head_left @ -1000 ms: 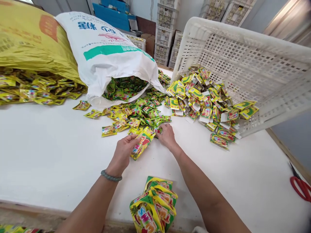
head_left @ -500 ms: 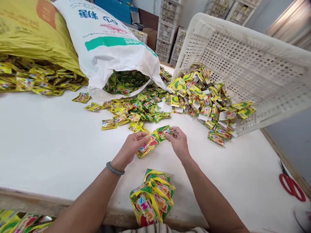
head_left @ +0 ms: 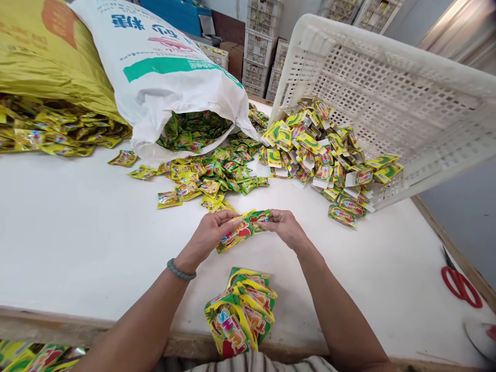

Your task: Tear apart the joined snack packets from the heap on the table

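Note:
My left hand (head_left: 211, 232) is closed, gripping a flat yellow-green printed candy box (head_left: 235, 237) above the white table. My right hand (head_left: 287, 228) pinches a small green candy sachet (head_left: 259, 219) at the box's right end. The sachet meets the box there; how far it is inside, I cannot tell. Below my hands, several similar printed boxes (head_left: 242, 312) lie overlapped near the table's front edge. Loose yellow sachets (head_left: 188, 190) and green sachets (head_left: 236, 173) are heaped just beyond my left hand.
A white sack (head_left: 163, 82) spills green sachets, and a yellow sack (head_left: 50, 62) holds yellow ones. At the right, a tipped white crate (head_left: 387, 93) spills open small boxes (head_left: 321, 155). Red-handled scissors (head_left: 461, 284) lie near the table's right edge.
My right hand has moved down slightly and closer to the box with the green sachet. My left hand keeps its grip on the box. The whole view has shifted a little.

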The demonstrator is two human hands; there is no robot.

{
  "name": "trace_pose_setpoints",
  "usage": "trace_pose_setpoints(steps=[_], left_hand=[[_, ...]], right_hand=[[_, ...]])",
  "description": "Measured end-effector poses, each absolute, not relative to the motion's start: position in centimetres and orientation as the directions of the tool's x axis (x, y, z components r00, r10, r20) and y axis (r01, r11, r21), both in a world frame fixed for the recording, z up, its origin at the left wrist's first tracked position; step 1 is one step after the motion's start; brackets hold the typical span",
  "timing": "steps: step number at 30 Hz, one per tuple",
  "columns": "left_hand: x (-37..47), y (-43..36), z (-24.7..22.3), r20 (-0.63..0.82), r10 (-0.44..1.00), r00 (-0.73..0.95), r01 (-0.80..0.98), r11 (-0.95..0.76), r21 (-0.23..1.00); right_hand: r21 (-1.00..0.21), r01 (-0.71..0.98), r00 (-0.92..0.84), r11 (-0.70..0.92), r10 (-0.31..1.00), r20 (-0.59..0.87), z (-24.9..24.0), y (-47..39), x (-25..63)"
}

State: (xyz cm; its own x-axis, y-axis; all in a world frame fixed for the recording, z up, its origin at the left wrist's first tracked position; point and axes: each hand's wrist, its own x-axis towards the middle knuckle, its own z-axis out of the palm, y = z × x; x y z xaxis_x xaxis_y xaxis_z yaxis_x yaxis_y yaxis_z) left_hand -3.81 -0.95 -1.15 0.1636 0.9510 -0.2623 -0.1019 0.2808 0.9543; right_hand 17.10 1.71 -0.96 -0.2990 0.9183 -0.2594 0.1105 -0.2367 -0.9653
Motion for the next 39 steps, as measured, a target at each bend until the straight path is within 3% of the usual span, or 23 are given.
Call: trace_pose_setpoints(steps=[6,9,12,17,23,29,34,37,39], left_hand=[[-3.7,-1.3,-0.9,-0.185,0.966,0.183,0.063,0.176,0.982],[-3.5,-1.3,-0.8,-0.245,0.955,0.168,-0.029,0.253,0.967],[-3.2,-1.2,-0.9,-0.325,0.938,0.120,-0.204,0.344,0.917],[-3.0,-1.1,-1.1,-0.327,0.941,0.084,-0.270,0.337,0.902],[-2.9,-1.3,-1.0,-0.319,0.942,0.103,-0.289,0.335,0.897],[-2.5,-1.5,-1.1,-0.305,0.944,0.125,-0.339,0.330,0.881],[-2.2,-1.4,-0.8,-0.311,0.949,0.052,-0.455,0.300,0.839],[-2.2,-1.4,-0.8,-0.252,0.968,0.007,-0.451,0.228,0.863],[-2.4,-1.6,-0.8,-0.174,0.983,0.056,-0.348,0.182,0.919]], right_hand=[[-0.958,0.208,-0.340,-0.197,0.904,-0.260,-0.8,1.2,16.4],[-0.957,0.242,-0.312,-0.158,0.921,-0.231,-0.6,0.9,16.1],[-0.973,0.222,-0.187,-0.055,0.977,-0.098,-0.3,0.9,15.9],[-0.895,0.406,-0.150,0.183,0.980,0.132,-0.8,0.5,15.0],[-0.901,0.428,-0.141,0.070,0.990,0.010,-0.8,-0.3,14.1],[-0.859,0.467,-0.222,0.208,0.968,0.114,-0.3,-0.9,13.0],[-0.900,0.405,0.058,0.162,0.978,0.203,-0.4,-0.4,13.6],[-0.984,0.170,-0.044,0.058,0.998,0.051,-1.1,0.1,13.4],[-1.000,0.022,-0.122,-0.004,0.993,-0.007,-1.6,0.2,13.2]])
